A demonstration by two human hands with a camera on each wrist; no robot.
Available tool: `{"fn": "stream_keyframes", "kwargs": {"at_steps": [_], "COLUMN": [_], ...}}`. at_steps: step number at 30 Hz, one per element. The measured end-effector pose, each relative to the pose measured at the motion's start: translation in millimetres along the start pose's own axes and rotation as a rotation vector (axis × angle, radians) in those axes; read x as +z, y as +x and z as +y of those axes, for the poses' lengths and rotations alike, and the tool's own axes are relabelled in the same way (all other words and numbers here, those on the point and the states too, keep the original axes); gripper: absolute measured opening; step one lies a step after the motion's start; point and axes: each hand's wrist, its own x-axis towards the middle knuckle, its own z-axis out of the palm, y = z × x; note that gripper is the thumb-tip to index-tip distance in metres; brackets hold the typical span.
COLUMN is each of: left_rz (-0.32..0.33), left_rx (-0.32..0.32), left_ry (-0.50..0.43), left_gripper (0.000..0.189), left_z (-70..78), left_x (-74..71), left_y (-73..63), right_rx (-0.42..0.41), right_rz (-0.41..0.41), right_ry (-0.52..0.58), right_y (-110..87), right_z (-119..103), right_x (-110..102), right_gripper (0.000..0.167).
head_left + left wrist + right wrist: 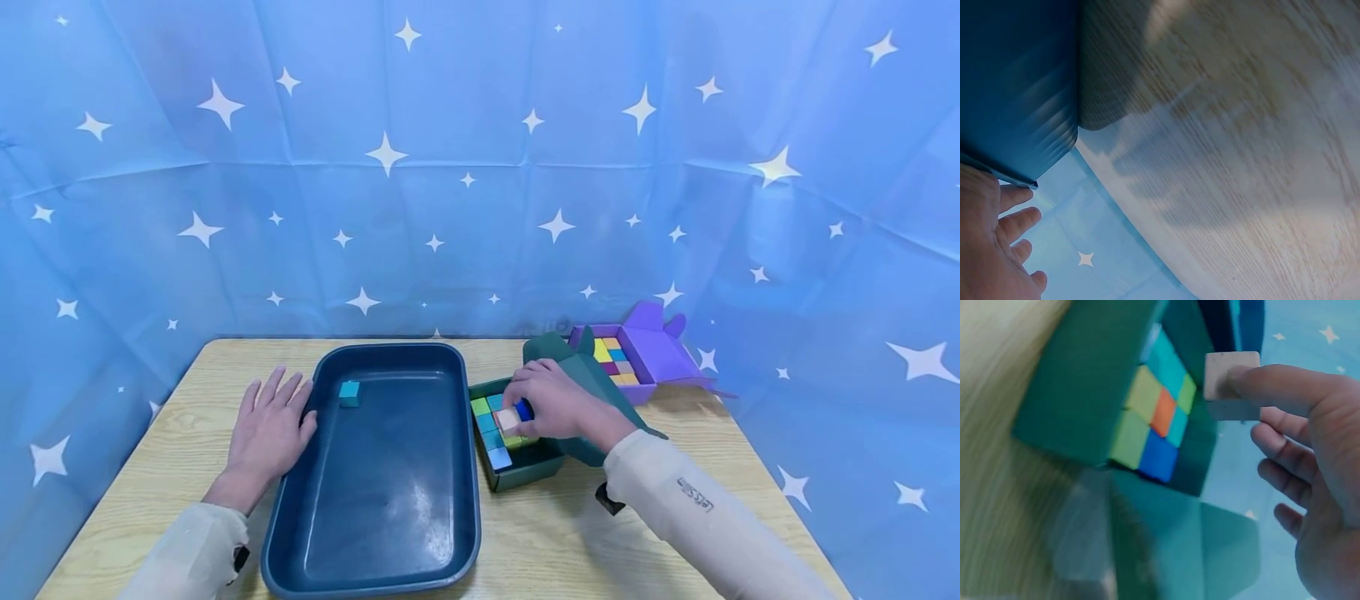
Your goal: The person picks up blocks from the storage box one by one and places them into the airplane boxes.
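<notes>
My right hand [551, 400] pinches a pale pinkish-white cube [1219, 367] between thumb and fingers, above the green box [525, 477]. Inside that box lie several coloured cubes; a lime one [1130, 439], an orange one [1163, 412] and a dark blue one [1159, 455] show in the right wrist view. The left hand [268, 429] lies with fingers spread at the left rim of a dark blue tray [375, 500], its thumb at the edge. A single teal cube [349, 394] sits in the tray's upper left part.
A purple box [637, 393] of coloured cubes stands open behind the green one, its lid [663, 354] folded to the right. The green box's lid [600, 392] lies open under my right forearm. A starry blue cloth [480, 192] hangs behind the wooden table [191, 400].
</notes>
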Motion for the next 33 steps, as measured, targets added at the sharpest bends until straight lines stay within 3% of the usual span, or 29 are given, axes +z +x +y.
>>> {"fn": "stream_keyframes", "kwargs": {"at_steps": [13, 33], "left_rz": [0.022, 0.029], "left_rx": [0.005, 0.002], "left_ry": [-0.006, -0.019], "left_gripper": [0.052, 0.051], "left_z": [0.0, 0.8], "left_x": [0.8, 1.0], "left_y": [-0.4, -1.0], "right_rx": [0.006, -0.040], "right_rz": [-0.134, -0.084], "right_ry": [0.005, -0.155], "right_y": [-10.7, -10.7], "right_z": [8.1, 6.1], "right_x": [26.1, 43.9], "right_gripper": [0.027, 0.024]}}
